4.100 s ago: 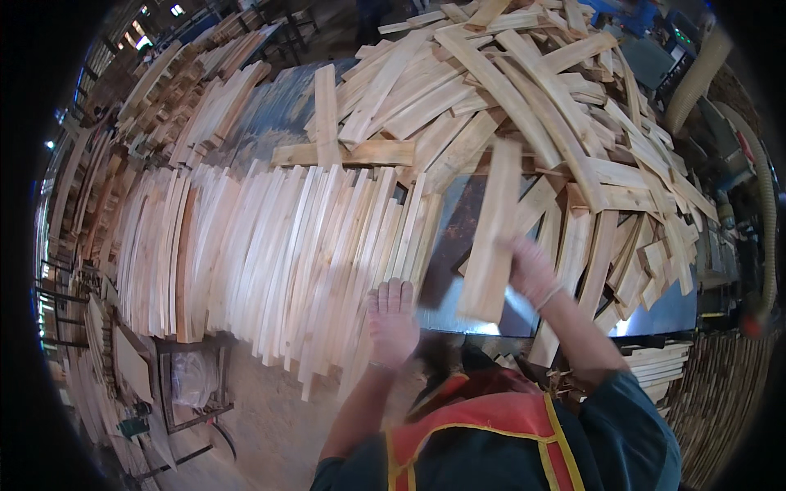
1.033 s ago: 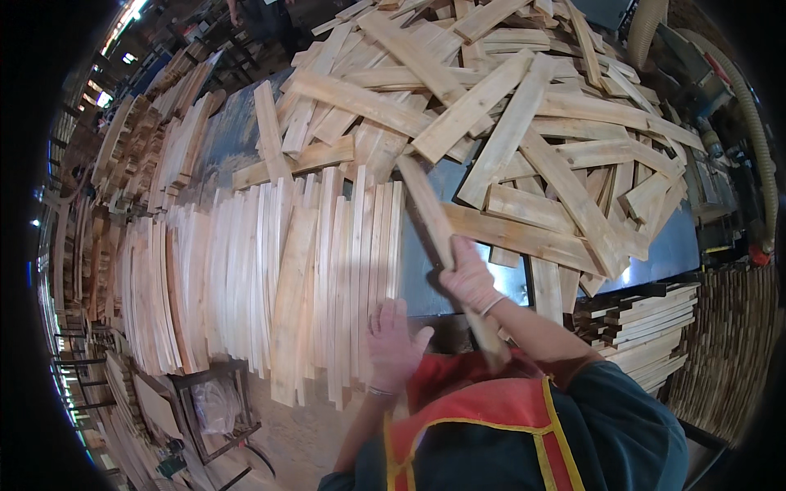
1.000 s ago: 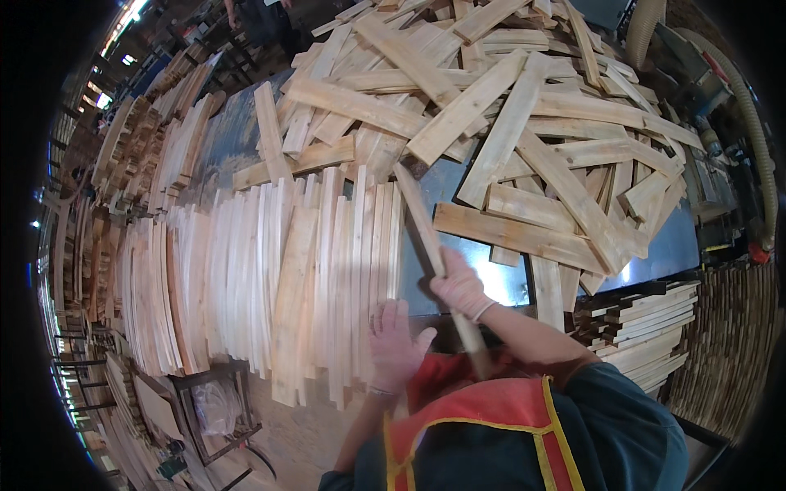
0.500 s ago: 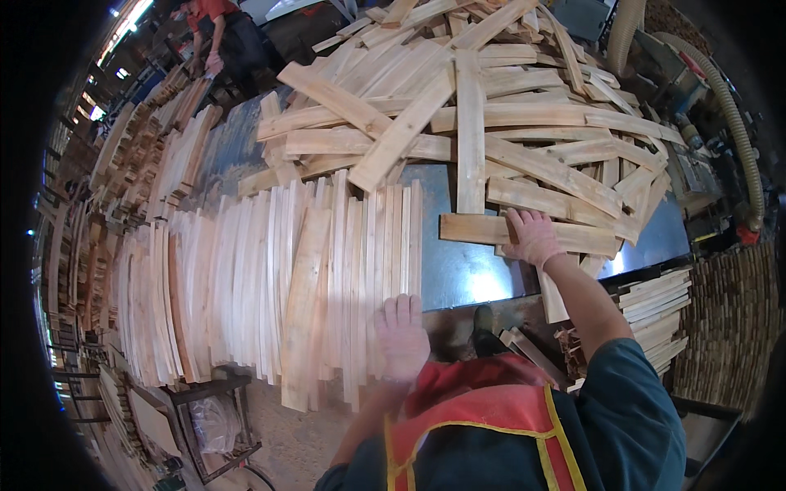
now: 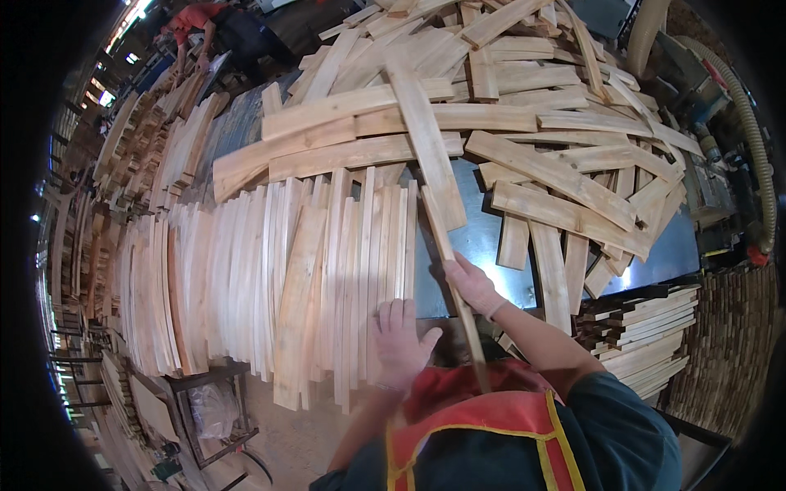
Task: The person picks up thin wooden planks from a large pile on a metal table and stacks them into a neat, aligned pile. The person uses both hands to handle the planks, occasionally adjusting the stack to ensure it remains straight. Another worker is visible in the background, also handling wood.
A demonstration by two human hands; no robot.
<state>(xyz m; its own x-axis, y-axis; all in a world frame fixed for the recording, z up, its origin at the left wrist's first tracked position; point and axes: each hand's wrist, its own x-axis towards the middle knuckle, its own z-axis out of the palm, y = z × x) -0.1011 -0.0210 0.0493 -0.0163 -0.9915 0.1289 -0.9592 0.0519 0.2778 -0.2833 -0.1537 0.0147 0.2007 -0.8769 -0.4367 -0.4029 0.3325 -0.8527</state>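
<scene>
My right hand (image 5: 475,286), in a pale glove, grips a narrow wooden board (image 5: 460,315) stood on its edge, which runs from the metal table back toward my apron. On the left, my gloved left hand (image 5: 403,337) rests with fingers stretched out against the near right end of a row of boards (image 5: 246,270), all set on edge side by side. One wider board (image 5: 299,307) lies tilted across the front of that row. Past the held board, another flat board (image 5: 427,143) slants from the heap toward the table.
A loose heap of boards (image 5: 565,164) covers the far part of the metal table (image 5: 491,274). Stacked boards (image 5: 651,335) stand at the right, beside a ribbed hose (image 5: 757,164). Another person (image 5: 201,37) bends over boards at the far left. A metal stand (image 5: 192,409) is lower left.
My right hand has moved left and nearer, turning a board from lying crosswise to upright on edge, pointing away from me. The board that leaned over the table now slants elsewhere; my left thumb has spread.
</scene>
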